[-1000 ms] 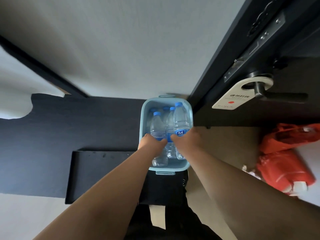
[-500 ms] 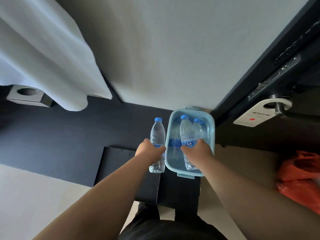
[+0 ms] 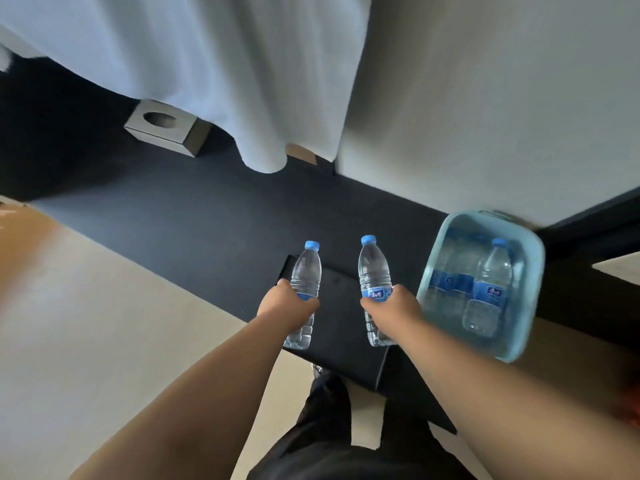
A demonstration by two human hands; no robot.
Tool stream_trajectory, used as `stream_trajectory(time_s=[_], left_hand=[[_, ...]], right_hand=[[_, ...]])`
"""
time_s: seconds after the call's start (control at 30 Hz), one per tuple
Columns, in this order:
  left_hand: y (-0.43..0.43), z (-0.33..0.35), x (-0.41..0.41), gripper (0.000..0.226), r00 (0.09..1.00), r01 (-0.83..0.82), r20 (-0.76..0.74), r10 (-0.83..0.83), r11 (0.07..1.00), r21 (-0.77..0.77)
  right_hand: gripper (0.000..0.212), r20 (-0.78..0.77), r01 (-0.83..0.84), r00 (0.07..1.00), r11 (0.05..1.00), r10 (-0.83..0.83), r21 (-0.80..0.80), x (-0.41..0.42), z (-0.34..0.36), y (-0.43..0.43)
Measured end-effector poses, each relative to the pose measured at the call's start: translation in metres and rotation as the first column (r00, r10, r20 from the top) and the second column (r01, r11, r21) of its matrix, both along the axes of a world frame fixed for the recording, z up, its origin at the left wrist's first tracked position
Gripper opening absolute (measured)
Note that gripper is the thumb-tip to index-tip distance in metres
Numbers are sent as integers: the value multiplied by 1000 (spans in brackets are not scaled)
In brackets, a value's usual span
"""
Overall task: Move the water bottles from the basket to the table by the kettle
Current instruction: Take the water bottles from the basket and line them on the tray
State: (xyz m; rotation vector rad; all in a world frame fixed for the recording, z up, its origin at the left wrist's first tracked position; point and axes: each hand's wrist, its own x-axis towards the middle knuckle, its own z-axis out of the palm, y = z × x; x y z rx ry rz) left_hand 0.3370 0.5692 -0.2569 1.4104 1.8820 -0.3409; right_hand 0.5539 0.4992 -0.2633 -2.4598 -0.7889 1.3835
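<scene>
We hold one water bottle in each hand. Our left hand (image 3: 289,306) curls its fingers round the left bottle (image 3: 306,268) at the label, and our right hand (image 3: 393,308) grips the right bottle (image 3: 373,268) the same way. Both are upright, caps away from us, and we judge this waist grip keeps them steady for carrying. Beneath our fingers lies a black stand (image 3: 343,344). Just right of the right fingers sits the pale blue basket (image 3: 536,258), with more bottles (image 3: 491,289) upright inside. Beyond the fingertips runs the dark table (image 3: 194,216), where we mean to set them, though no kettle shows. Far left of our fingers sits a tissue box (image 3: 166,131), under a white curtain (image 3: 225,64) that hangs beside the pale wall (image 3: 485,116).
</scene>
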Motion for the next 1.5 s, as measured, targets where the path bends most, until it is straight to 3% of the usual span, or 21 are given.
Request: stream_trajectory(time_s=[0.23, 0.4, 0.7, 0.87, 1.1, 1.3, 1.5], left_hand=[[2, -36, -65, 51, 997, -31, -64, 30, 999, -10], [10, -59, -78, 52, 998, -19, -58, 18, 1000, -18], [22, -101, -68, 51, 997, 49, -60, -53, 997, -59], [27, -120, -68, 54, 990, 96, -97, -100, 994, -48], [22, -126, -61, 63, 976, 147, -160, -147, 989, -12], [23, -105, -63, 55, 967, 204, -153, -205, 979, -19], [35, -56, -46, 55, 960, 254, -132, -248, 967, 26]], right_hand=[[44, -148, 114, 980, 987, -131, -116, -67, -42, 6], [59, -150, 179, 967, 967, -207, -181, -106, -77, 1], [54, -178, 383, 894, 908, -411, -171, -150, -125, 0], [54, -166, 389, 894, 905, -416, -175, -164, -134, 9], [69, -109, 201, 968, 958, -227, -206, -169, -132, 20], [52, -141, -24, 990, 978, -6, -207, -142, -111, 20], [69, -64, -149, 988, 983, 143, -109, -81, -60, 30]])
